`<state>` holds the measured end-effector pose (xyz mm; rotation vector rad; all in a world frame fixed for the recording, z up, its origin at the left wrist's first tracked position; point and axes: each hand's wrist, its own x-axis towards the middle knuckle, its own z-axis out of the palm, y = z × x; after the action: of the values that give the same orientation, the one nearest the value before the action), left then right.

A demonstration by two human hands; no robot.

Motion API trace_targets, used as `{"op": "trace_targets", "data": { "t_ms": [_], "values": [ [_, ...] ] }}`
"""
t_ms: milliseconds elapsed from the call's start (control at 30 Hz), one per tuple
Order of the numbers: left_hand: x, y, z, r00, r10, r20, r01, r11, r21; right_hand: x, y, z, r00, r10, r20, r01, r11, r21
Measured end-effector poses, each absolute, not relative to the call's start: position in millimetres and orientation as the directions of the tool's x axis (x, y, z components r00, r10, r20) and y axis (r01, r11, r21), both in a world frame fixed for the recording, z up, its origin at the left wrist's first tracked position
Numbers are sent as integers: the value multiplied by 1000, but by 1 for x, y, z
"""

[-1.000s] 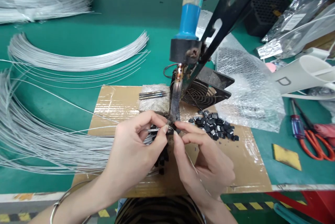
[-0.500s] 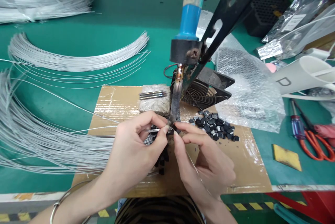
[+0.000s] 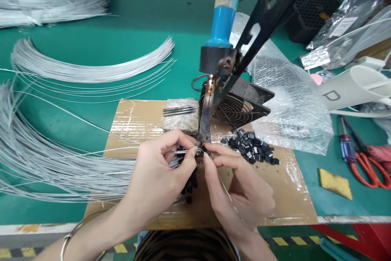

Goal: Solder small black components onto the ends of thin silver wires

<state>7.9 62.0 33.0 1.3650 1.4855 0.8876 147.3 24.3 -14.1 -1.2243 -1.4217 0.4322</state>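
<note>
Just under the tip of a blue-handled soldering iron (image 3: pixel 222 25), my two hands meet fingertip to fingertip. My left hand (image 3: pixel 161 171) is closed, pinching a thin grey wire (image 3: pixel 179 152) between thumb and forefinger. A thin strand of solder wire (image 3: pixel 227 194) runs from the pinched fingers of my right hand (image 3: pixel 241 183) down across the palm to the wrist. A small dark piece sits between the fingertips at the iron's tip, too covered to make out. Black connector pieces (image 3: pixel 189 189) lie partly hidden below my left hand.
A bracket (image 3: pixel 259 16) holds the iron above cardboard (image 3: pixel 275 200). Behind it stands a fan (image 3: pixel 238 106); black connector shells (image 3: pixel 252 147) are piled right. Grey wire bundles (image 3: pixel 91 73) spread left. Bubble wrap (image 3: pixel 293 102), a yellow sponge (image 3: pixel 335 183) and orange-handled scissors (image 3: pixel 368 171) lie right.
Hardly anything differs. Both hands keep their pinch at the iron's tip, and the whole view has shifted very slightly.
</note>
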Motion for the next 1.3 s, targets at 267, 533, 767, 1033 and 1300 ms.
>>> {"op": "trace_targets", "data": {
  "t_ms": [267, 533, 767, 1033, 1300],
  "values": [
    [6, 61, 36, 17, 987, -161, 357, 144, 923, 146, 25, -13, 204, 836, 509, 435, 389, -812],
    [6, 62, 32, 15, 990, -139, 352, 125, 928, 145, 27, -11, 199, 820, 537, 444, 413, -795],
    [6, 61, 33, 6, 992, -129, 351, 119, 929, 146, 26, -10, 200, 824, 530, 458, 399, -794],
    [5, 62, 29, 15, 993, -121, 378, 106, 920, 147, 23, -17, 208, 881, 426, 320, 350, -880],
    [-3, 50, 26, 24, 1000, -12, 514, -2, 858, 175, 19, -22, 459, 876, 151, 88, 125, -988]
  ]
}}
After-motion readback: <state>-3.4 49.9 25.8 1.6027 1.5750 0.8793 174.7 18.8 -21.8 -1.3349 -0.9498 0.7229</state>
